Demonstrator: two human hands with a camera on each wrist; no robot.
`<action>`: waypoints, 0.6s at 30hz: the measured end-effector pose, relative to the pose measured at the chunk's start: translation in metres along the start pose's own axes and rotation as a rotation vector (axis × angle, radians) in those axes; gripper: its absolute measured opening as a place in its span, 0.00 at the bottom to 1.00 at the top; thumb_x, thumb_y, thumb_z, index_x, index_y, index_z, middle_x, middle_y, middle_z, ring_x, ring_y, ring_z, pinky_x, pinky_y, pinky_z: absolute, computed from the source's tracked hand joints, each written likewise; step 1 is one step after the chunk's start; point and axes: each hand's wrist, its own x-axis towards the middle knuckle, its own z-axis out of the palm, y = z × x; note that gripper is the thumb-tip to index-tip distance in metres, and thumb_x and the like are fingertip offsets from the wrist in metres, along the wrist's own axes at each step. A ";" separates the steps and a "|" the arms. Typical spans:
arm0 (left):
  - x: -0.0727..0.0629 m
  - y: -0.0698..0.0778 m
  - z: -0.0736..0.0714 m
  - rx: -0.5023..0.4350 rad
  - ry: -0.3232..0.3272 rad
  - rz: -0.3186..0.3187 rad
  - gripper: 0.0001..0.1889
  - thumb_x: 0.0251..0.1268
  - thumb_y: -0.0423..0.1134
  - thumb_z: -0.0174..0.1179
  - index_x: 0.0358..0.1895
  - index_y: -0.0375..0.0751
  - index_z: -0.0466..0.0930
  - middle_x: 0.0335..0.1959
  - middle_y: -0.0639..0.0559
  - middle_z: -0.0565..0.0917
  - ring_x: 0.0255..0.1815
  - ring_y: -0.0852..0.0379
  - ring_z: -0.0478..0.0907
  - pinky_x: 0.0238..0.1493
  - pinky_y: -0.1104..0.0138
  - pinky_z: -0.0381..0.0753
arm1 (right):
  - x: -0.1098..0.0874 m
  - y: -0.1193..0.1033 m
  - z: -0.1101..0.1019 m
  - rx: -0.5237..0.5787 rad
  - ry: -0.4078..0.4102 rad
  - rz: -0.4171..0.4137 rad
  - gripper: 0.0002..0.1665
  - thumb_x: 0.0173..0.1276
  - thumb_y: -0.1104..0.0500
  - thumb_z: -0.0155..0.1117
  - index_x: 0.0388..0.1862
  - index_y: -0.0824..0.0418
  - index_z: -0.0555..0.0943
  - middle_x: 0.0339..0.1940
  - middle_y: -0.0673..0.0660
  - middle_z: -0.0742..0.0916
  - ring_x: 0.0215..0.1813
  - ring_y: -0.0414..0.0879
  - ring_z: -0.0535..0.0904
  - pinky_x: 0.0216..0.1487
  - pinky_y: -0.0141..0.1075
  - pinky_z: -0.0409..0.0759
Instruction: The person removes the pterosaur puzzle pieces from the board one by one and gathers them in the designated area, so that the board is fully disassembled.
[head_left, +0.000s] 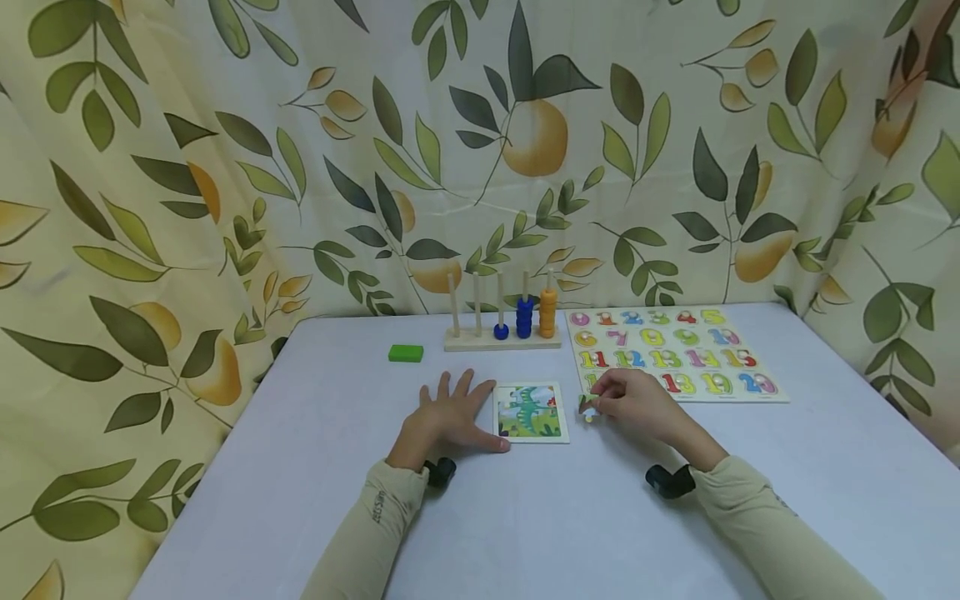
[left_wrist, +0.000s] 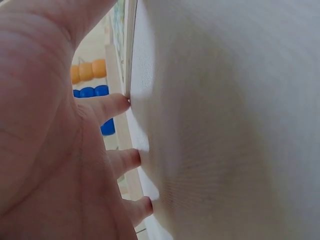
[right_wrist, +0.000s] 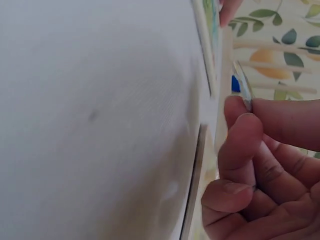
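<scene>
A small square jigsaw puzzle (head_left: 531, 412) with a green dinosaur picture and a pale frame lies flat on the table. My left hand (head_left: 448, 419) is spread at its left side, with thumb and index finger at the frame's edge; in the left wrist view the fingertips (left_wrist: 134, 157) rest on the white tabletop. Just right of the frame, my right hand (head_left: 647, 407) pinches a small jigsaw piece (head_left: 587, 402) between thumb and index finger. The right wrist view shows this thin piece (right_wrist: 243, 85) nearly edge-on, its picture side mostly hidden, the other fingers curled.
A number puzzle board (head_left: 678, 354) lies at the back right, partly behind my right hand. At the back stands a peg abacus (head_left: 502, 342) with blue and orange beads. A green block (head_left: 406, 353) lies left of it. A leaf-print curtain (head_left: 465, 125) hangs behind the table.
</scene>
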 end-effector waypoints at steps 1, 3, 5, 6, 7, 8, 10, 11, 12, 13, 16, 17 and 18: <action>0.001 0.000 0.001 0.005 -0.002 -0.002 0.62 0.54 0.78 0.69 0.89 0.62 0.49 0.90 0.45 0.40 0.87 0.30 0.31 0.77 0.27 0.34 | -0.002 0.002 -0.002 -0.004 -0.004 0.003 0.06 0.74 0.66 0.69 0.46 0.68 0.84 0.34 0.55 0.85 0.36 0.49 0.79 0.34 0.35 0.80; 0.001 0.000 0.001 0.005 -0.002 -0.005 0.61 0.55 0.77 0.69 0.89 0.62 0.49 0.90 0.45 0.40 0.87 0.30 0.31 0.77 0.27 0.34 | -0.005 0.005 -0.004 -0.022 -0.011 0.007 0.06 0.74 0.65 0.69 0.46 0.68 0.84 0.34 0.54 0.84 0.36 0.48 0.79 0.34 0.35 0.79; -0.004 0.003 -0.002 -0.004 -0.013 -0.009 0.61 0.57 0.75 0.70 0.89 0.61 0.48 0.90 0.44 0.39 0.87 0.31 0.30 0.78 0.28 0.32 | -0.007 0.008 -0.006 -0.039 -0.017 0.008 0.06 0.74 0.65 0.70 0.45 0.67 0.85 0.34 0.54 0.83 0.36 0.48 0.77 0.34 0.34 0.77; -0.006 0.005 -0.004 -0.007 -0.016 -0.011 0.61 0.58 0.75 0.70 0.89 0.61 0.48 0.90 0.44 0.39 0.87 0.31 0.30 0.78 0.28 0.32 | -0.007 0.010 -0.007 -0.047 -0.018 0.008 0.06 0.73 0.65 0.70 0.45 0.67 0.85 0.33 0.54 0.83 0.36 0.48 0.77 0.33 0.34 0.77; -0.010 0.007 -0.007 -0.011 -0.015 -0.012 0.60 0.58 0.74 0.70 0.89 0.60 0.49 0.90 0.44 0.40 0.87 0.31 0.31 0.78 0.28 0.33 | -0.008 0.012 -0.008 -0.054 -0.019 0.011 0.05 0.73 0.65 0.70 0.44 0.67 0.85 0.33 0.54 0.83 0.36 0.48 0.77 0.33 0.34 0.76; -0.013 0.009 -0.009 -0.019 -0.015 -0.012 0.60 0.59 0.73 0.70 0.89 0.59 0.49 0.90 0.44 0.41 0.87 0.31 0.31 0.78 0.29 0.33 | -0.008 0.013 -0.009 -0.062 -0.020 0.015 0.05 0.73 0.66 0.70 0.44 0.67 0.85 0.33 0.54 0.82 0.35 0.48 0.77 0.32 0.34 0.76; -0.020 0.013 -0.014 -0.024 -0.015 -0.014 0.59 0.59 0.73 0.71 0.89 0.59 0.51 0.90 0.43 0.42 0.87 0.30 0.33 0.78 0.28 0.34 | -0.008 0.015 -0.010 -0.067 -0.026 0.027 0.05 0.73 0.66 0.69 0.44 0.67 0.84 0.32 0.54 0.82 0.33 0.47 0.77 0.31 0.34 0.77; -0.022 0.015 -0.015 -0.024 -0.013 -0.014 0.58 0.59 0.73 0.71 0.89 0.59 0.51 0.90 0.43 0.43 0.87 0.31 0.34 0.78 0.28 0.35 | -0.008 0.016 -0.011 -0.071 -0.029 0.033 0.05 0.73 0.66 0.69 0.43 0.67 0.84 0.31 0.54 0.82 0.33 0.47 0.77 0.30 0.34 0.77; -0.024 0.016 -0.017 -0.022 -0.011 -0.015 0.58 0.59 0.72 0.71 0.89 0.59 0.52 0.90 0.43 0.44 0.87 0.30 0.35 0.78 0.28 0.36 | -0.008 0.016 -0.011 -0.069 -0.032 0.042 0.05 0.73 0.66 0.69 0.43 0.68 0.84 0.31 0.54 0.82 0.32 0.47 0.78 0.30 0.34 0.78; -0.027 0.017 -0.018 -0.021 -0.010 -0.016 0.58 0.59 0.72 0.71 0.89 0.58 0.52 0.90 0.43 0.44 0.87 0.30 0.35 0.78 0.28 0.37 | -0.007 0.016 -0.012 -0.074 -0.033 0.047 0.05 0.73 0.66 0.69 0.43 0.68 0.83 0.31 0.54 0.83 0.32 0.47 0.78 0.29 0.34 0.78; -0.029 0.019 -0.020 -0.015 -0.011 -0.016 0.58 0.59 0.72 0.71 0.88 0.59 0.53 0.90 0.44 0.45 0.87 0.31 0.36 0.78 0.28 0.39 | -0.006 0.016 -0.013 -0.101 -0.030 0.054 0.05 0.73 0.66 0.69 0.42 0.68 0.83 0.30 0.54 0.83 0.30 0.47 0.78 0.28 0.35 0.78; -0.029 0.019 -0.020 -0.013 -0.014 -0.016 0.57 0.59 0.72 0.71 0.88 0.59 0.53 0.90 0.44 0.45 0.87 0.31 0.36 0.78 0.28 0.39 | -0.006 0.016 -0.013 -0.110 -0.029 0.055 0.05 0.73 0.65 0.69 0.41 0.67 0.82 0.29 0.54 0.83 0.30 0.46 0.79 0.28 0.35 0.78; -0.029 0.019 -0.020 -0.009 -0.016 -0.016 0.58 0.59 0.73 0.71 0.88 0.59 0.53 0.90 0.44 0.45 0.87 0.31 0.36 0.78 0.28 0.39 | -0.005 0.016 -0.013 -0.122 -0.027 0.055 0.05 0.73 0.66 0.69 0.41 0.67 0.82 0.29 0.54 0.83 0.29 0.46 0.78 0.28 0.35 0.78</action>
